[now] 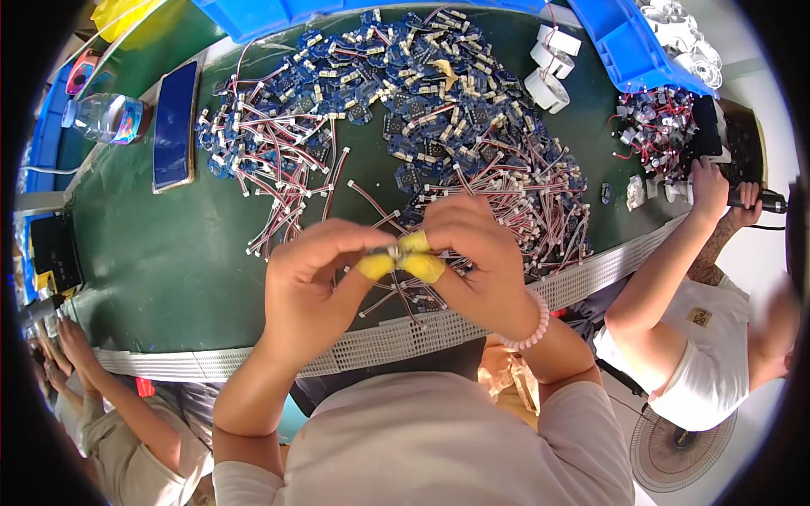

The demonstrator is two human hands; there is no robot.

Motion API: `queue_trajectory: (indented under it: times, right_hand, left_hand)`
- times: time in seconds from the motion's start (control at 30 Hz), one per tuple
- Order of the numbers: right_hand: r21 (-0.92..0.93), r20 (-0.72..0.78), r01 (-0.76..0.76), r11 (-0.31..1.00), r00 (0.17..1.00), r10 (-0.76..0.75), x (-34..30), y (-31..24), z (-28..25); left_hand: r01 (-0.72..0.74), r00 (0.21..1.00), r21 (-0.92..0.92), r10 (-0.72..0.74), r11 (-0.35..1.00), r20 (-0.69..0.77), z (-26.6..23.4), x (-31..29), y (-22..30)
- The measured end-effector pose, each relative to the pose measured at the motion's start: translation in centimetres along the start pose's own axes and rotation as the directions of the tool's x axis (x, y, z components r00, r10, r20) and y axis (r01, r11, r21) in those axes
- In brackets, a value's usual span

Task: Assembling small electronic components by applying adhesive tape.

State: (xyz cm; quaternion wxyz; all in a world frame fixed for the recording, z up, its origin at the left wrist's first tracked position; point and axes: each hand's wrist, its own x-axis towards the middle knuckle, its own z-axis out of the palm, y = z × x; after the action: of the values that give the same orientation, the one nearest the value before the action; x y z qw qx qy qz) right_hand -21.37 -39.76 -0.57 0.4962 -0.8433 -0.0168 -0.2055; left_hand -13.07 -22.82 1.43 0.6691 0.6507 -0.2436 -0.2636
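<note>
My left hand and my right hand meet over the near edge of the green table. Yellow finger cots cover my fingertips. Together they pinch a small connector part with red and white wires trailing from it. A bead bracelet sits on my right wrist. Just beyond my hands lies a big heap of small blue circuit boards with wire leads, and loose red-white wire harnesses spread to the left of it.
A phone and a water bottle lie at the far left. Rolls of white tape and blue bins stand at the back right. A co-worker's hands work at the right; another person's arm shows at the lower left.
</note>
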Motion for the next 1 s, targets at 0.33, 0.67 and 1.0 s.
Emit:
queue_trajectory:
  times: [0.33,0.67,1.0]
  right_hand:
    - [-0.030,-0.067,-0.012,0.999,0.998,0.010,-0.5,-2.5,-0.5]
    - [-0.109,-0.016,0.061,0.992,0.998,-0.063,-0.2,-1.7,-0.3]
    - [0.259,0.223,-0.073,0.963,0.975,0.013,0.2,-0.5,-1.9]
  left_hand:
    - [-0.202,0.976,0.155,0.211,0.967,-0.044,1.1,-0.5,0.7]
    - [-0.193,0.973,0.251,0.218,0.949,-0.077,1.1,-0.9,-0.1]
    - [-0.015,0.987,0.027,0.010,1.000,0.160,-0.2,-0.2,0.7]
